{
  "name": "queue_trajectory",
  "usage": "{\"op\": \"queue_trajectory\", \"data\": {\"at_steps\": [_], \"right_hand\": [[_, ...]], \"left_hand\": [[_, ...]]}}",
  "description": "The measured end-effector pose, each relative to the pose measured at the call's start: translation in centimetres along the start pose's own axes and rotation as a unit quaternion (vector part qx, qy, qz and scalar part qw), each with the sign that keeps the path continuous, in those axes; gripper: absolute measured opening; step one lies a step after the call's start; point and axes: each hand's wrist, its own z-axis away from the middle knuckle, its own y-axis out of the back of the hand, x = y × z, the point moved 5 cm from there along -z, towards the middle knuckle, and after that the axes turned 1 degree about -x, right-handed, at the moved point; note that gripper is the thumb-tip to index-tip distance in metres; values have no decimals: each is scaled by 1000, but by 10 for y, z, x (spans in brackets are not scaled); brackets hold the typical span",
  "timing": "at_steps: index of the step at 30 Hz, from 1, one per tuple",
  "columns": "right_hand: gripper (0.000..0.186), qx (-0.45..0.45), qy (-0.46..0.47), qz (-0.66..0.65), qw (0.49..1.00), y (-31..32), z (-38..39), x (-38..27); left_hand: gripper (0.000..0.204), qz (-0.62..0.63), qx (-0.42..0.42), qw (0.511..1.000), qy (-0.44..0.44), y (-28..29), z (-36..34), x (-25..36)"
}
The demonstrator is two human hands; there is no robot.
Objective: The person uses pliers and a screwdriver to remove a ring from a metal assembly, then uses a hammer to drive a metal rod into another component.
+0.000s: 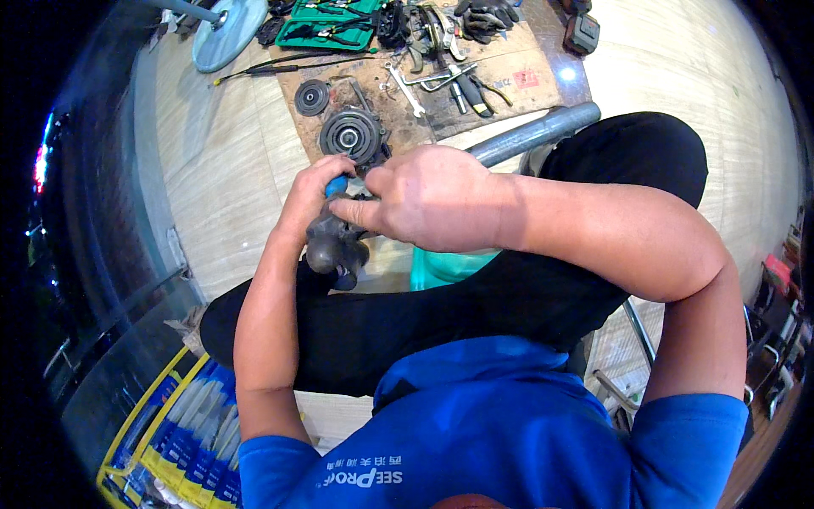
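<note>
My left hand (315, 192) is closed around a smooth blue piece (337, 186), which sits at the upper end of a dark metal part (329, 248) with a rounded, knob-like end. My right hand (437, 199) comes in from the right with its index finger laid across that dark part and its other fingers curled. Whatever those curled fingers grip is hidden behind the hand. Just beyond my hands, a dark round unit with a ringed pulley face (350, 136) stands on cardboard.
The stained cardboard (530, 76) also bears a loose pulley ring (312, 97), a combination wrench (405, 90), pliers (493, 91) and a green tool case (326, 34). A grey tube (536, 133) lies near my right knee. A green tub (449, 267) stands between my legs.
</note>
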Motion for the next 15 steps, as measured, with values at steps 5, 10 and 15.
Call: {"op": "queue_trajectory", "data": {"at_steps": [5,10,15], "right_hand": [[45,11,1,-7,1000,-2,0,-1],[41,14,-47,-8,999,7,-4,6],[50,92,-130,-55,986,32,-5,27]], "left_hand": [[28,-1,7,1000,-13,1,-1,4],[32,24,21,998,56,12,3,7],[33,5,111,978,175,32,15,-13]]}}
